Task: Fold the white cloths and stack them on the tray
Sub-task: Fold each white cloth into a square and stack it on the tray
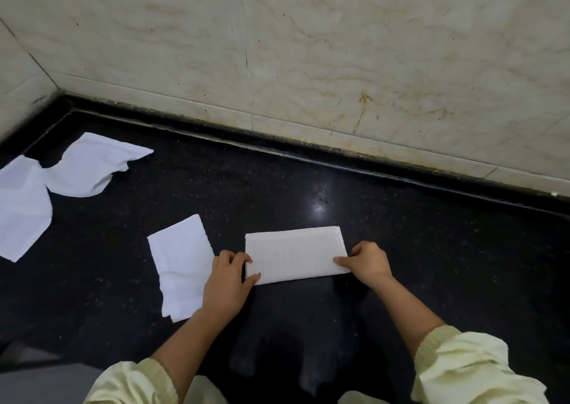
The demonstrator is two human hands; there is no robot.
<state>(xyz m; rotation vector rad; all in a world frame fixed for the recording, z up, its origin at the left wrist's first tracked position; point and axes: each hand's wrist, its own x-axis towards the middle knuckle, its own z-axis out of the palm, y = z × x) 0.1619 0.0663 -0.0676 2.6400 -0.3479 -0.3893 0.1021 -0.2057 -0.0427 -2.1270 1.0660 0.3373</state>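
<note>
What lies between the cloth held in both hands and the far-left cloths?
Head view: one loose white cloth on the dark counter, left of the folded cloth.

No readable text, label, brand, number or sign anywhere: none on the folded white rectangular cloth (294,254), on the loose crumpled white cloths (86,169), on the speckled black stone counter (401,249) or on the cream veined marble wall tiles (370,64).
</note>
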